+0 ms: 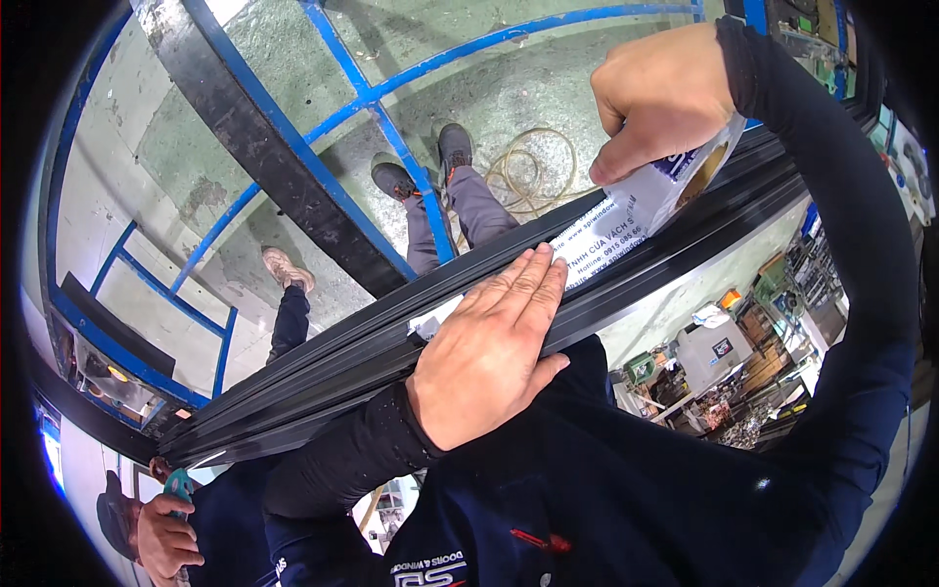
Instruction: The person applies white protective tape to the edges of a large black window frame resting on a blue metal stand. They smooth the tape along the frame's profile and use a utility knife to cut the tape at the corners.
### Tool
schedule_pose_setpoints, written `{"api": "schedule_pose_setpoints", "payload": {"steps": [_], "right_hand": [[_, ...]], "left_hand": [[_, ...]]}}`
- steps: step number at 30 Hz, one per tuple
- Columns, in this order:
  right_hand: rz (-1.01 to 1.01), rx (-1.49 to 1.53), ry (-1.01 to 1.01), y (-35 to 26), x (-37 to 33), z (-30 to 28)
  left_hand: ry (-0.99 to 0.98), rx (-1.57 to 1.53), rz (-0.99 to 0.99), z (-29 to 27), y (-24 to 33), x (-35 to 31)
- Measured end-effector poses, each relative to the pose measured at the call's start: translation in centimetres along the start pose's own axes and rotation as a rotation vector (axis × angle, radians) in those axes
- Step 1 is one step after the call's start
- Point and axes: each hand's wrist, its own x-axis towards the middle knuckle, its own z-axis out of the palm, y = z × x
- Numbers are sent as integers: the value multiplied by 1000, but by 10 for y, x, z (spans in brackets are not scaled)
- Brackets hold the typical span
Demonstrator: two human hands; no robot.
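A long black profile (293, 391) with lengthwise grooves runs slantwise across the view in front of me. White printed tape (608, 238) lies along its top face. My left hand (489, 338) is open and palm down, its outstretched fingers pressing flat on the tape. A short white piece of tape shows on the far side of that hand. Farther right, my right hand (665, 103) grips the roll of tape (706, 181) from above, its thumb along the near edge. The tape runs from the roll down to the profile. My right fingertips are partly hidden.
Blue metal frames (367, 95) and a black padded beam (254, 142) stand beyond the profile. A coiled hose (533, 166) lies on the floor. At lower left another person's hand (166, 533) holds a teal-handled tool (178, 489). Cluttered shelving (763, 362) stands at right.
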Motion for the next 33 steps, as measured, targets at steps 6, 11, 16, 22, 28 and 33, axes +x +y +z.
{"api": "schedule_pose_setpoints", "payload": {"steps": [6, 11, 16, 22, 28, 33], "right_hand": [[43, -16, 41, -1, -3, 1], [58, -28, 42, -5, -1, -2], [57, -33, 49, -7, 0, 0], [34, -20, 53, -6, 0, 3], [29, -61, 48, -15, 3, 1], [27, -115, 116, -11, 8, 13]], "left_hand": [[36, -47, -33, -7, 3, -2], [55, 1, -29, 2, 2, -13], [-49, 13, -63, -11, 0, -3], [-139, -72, 28, -11, -24, 5], [-241, -81, 9, -14, -25, 16], [-193, -95, 31, -11, -26, 13]]}}
